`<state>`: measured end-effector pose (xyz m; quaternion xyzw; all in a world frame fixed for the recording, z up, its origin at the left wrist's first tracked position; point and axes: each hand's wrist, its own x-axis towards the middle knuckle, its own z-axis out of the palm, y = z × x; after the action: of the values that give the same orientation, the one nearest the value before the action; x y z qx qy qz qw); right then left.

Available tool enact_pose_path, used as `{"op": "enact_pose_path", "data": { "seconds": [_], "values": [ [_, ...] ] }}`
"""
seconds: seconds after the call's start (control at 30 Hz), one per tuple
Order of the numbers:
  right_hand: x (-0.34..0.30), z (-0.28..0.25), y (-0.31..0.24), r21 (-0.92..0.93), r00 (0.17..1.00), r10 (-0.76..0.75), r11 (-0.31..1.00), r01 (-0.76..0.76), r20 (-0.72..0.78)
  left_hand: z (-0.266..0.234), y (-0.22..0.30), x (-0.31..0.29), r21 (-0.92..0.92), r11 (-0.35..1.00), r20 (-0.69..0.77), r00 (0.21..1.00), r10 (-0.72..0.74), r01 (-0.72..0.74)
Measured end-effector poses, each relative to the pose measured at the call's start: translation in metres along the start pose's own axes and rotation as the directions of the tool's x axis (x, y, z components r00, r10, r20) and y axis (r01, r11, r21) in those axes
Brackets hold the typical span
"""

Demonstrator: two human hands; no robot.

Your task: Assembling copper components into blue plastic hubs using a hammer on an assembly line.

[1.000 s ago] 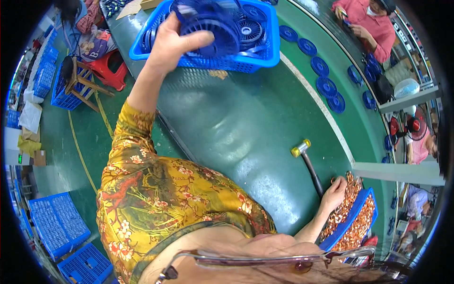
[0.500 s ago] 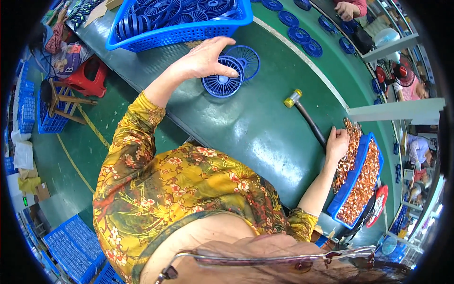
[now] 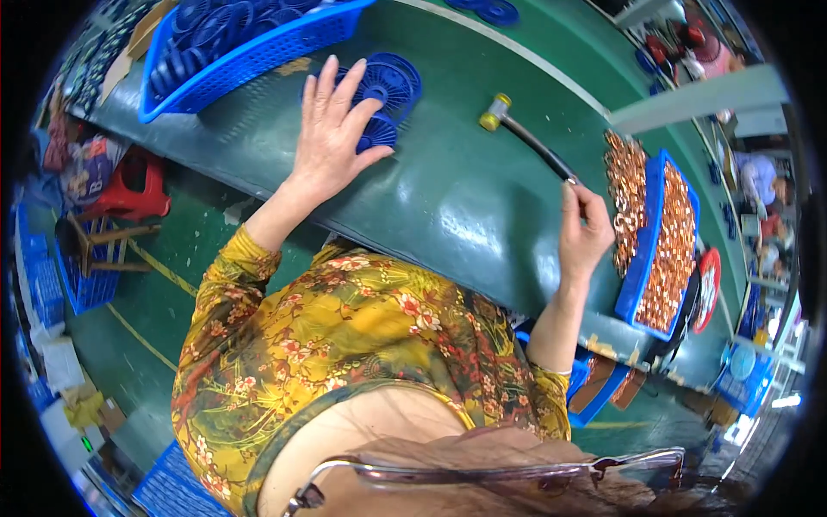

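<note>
1. The left hand (image 3: 332,142) has a wide grip, fingers spread over the blue slatted discs (image 3: 398,77), which lie on the counter (image 3: 431,194) between the basket and the mallet.
2. The right hand (image 3: 587,231) has a narrow grip, thumb and forefinger close together at the end of the mallet's handle; whether they pinch anything cannot be told.
3. The mallet (image 3: 536,145) lies with its yellow-faced head toward the counter's far edge.
4. Copper-coloured pieces (image 3: 626,185) heap beside a blue tray (image 3: 643,258) near the counter's right end.
5. The blue basket (image 3: 258,69) of discs stands toward the left end.
</note>
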<state>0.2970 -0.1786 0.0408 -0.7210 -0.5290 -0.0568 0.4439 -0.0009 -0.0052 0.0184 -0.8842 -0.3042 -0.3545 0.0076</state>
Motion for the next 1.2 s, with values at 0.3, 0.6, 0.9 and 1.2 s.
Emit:
{"op": "enact_pose_path", "data": {
  "seconds": [0.3,0.6,0.9,1.2],
  "values": [
    [-0.025,0.009,-0.043,0.013,0.938,-0.332,0.942,0.335,-0.103,0.018,0.057,0.000,-0.611,0.778,-0.159,0.940,-0.301,0.145],
    [-0.025,0.024,-0.066,0.080,0.872,-0.487,0.868,0.489,-0.044,0.025,0.103,0.023,-0.829,0.237,0.386,0.825,-0.412,0.506],
    [-0.020,0.039,-0.072,-0.021,0.905,-0.421,0.906,0.423,0.064,0.033,0.112,0.016,-0.858,0.161,0.415,0.843,-0.343,0.488],
    [-0.026,0.046,-0.066,-0.031,0.929,-0.278,0.955,0.294,0.245,0.031,0.109,0.015,-0.799,0.426,0.345,0.904,-0.252,0.424]
  ]
}}
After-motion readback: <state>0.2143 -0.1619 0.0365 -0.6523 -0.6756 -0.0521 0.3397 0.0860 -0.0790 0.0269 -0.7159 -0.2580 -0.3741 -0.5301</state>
